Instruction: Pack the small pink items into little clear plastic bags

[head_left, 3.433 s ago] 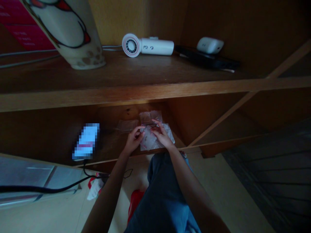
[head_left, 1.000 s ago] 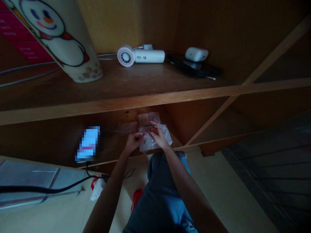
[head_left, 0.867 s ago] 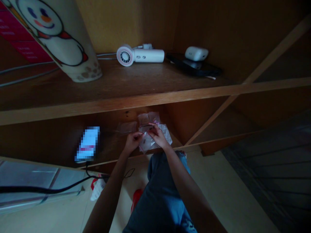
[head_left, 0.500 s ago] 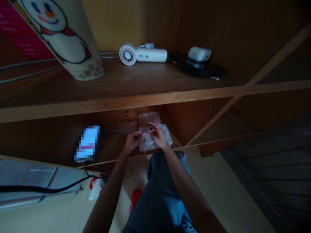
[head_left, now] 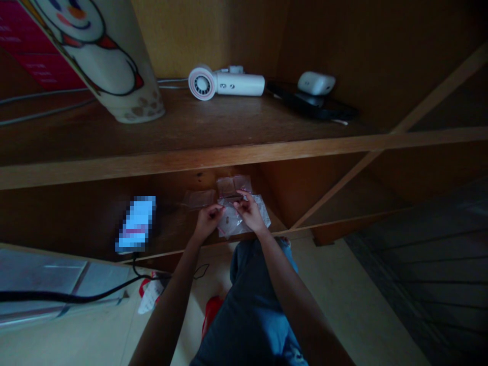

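On the lower shelf, my left hand (head_left: 208,220) pinches the upper left edge of a clear plastic zip bag (head_left: 231,222). My right hand (head_left: 249,213) has thumb and fingertips closed at the bag's top edge, with one finger stretched out. A small dark thing shows in or under the bag; I cannot make out what it is. Beneath lies a whitish sheet or packet (head_left: 263,209). Behind my hands rest small clear bags (head_left: 226,187), and another flat clear bag (head_left: 200,199) lies to their left.
A lit phone (head_left: 136,223) with a black cable stands at the lower shelf's left. On the upper shelf are a snowman-printed cup (head_left: 114,61), a white handheld fan (head_left: 229,84) and a white earbud case (head_left: 316,83) on a dark object. The upper shelf's edge (head_left: 244,155) overhangs my hands.
The view has shifted very slightly. My right fingers have moved a little along the bag's top edge; my left hand keeps nearly the same place.
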A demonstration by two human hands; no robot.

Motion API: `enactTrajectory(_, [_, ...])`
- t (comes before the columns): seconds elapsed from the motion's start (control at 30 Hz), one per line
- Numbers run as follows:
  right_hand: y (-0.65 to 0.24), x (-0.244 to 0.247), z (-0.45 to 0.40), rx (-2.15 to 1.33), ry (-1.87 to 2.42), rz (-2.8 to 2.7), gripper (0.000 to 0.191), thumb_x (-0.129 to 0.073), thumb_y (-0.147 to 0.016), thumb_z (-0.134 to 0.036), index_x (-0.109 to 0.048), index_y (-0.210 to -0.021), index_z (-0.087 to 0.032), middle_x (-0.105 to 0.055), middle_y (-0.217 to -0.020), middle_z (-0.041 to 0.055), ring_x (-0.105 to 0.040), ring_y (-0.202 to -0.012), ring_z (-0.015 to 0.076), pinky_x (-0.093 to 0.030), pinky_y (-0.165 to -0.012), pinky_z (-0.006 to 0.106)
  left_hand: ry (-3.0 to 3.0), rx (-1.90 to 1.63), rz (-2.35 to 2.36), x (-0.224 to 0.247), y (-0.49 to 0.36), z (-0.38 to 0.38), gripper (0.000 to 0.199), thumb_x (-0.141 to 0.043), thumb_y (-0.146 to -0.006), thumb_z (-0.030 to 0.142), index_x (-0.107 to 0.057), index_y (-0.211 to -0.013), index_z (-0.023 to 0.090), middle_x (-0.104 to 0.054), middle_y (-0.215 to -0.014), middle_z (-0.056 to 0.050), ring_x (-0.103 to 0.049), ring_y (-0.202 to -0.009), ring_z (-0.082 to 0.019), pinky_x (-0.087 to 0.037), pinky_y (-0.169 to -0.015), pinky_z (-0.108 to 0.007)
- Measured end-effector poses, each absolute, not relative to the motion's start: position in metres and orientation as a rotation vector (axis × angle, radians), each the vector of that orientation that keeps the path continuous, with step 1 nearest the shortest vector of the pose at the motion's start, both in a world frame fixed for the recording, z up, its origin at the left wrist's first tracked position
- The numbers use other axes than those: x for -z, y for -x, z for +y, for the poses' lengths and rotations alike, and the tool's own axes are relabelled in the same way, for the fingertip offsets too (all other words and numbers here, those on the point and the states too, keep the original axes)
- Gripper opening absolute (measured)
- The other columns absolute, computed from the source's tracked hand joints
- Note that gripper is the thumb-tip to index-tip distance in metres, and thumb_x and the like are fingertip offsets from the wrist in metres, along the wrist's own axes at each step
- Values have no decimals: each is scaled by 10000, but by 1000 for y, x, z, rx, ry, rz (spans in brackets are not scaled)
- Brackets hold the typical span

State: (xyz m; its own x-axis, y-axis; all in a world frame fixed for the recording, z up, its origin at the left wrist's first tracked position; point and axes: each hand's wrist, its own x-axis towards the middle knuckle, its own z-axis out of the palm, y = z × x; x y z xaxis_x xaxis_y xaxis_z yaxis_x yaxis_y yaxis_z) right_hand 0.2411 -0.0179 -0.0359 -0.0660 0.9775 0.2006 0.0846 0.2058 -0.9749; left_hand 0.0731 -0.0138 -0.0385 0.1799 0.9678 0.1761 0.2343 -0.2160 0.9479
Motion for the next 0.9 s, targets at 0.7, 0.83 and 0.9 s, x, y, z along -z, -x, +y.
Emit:
enactTrajectory(0.7, [-237,26,-22,-1186,1041,-1282,562,-576,-780,-353,-317,-1270,-265,-585,-794,-8,-586,-723,138,-485,-660,277,-1423,-1329,1235,35,-72,-15,254,-567,-754,409,-578,-773,156,-522,-548,39,-453,-440,-66,-382,-392,-159])
enactTrajectory(0.83, [-230,30,-24,-1258,999,-1305,689,-658,-710,-286,-289,-1292,-273,-548,-728,-37,-569,-677,125,-488,-635,262,-1360,-1420,1267,34,-72,-15,263,-558,-763,418,-549,-809,159,-523,-565,42,-472,-449,-64,-414,-422,-161])
enactTrajectory(0.9, [-226,32,-25,-1303,954,-1329,741,-681,-677,-246,-278,-1297,-285,-545,-737,-42,-565,-668,121,-489,-622,255,-1337,-1439,1285,36,-71,-14,264,-552,-769,420,-542,-837,166,-533,-572,40,-498,-464,-72,-434,-444,-169])
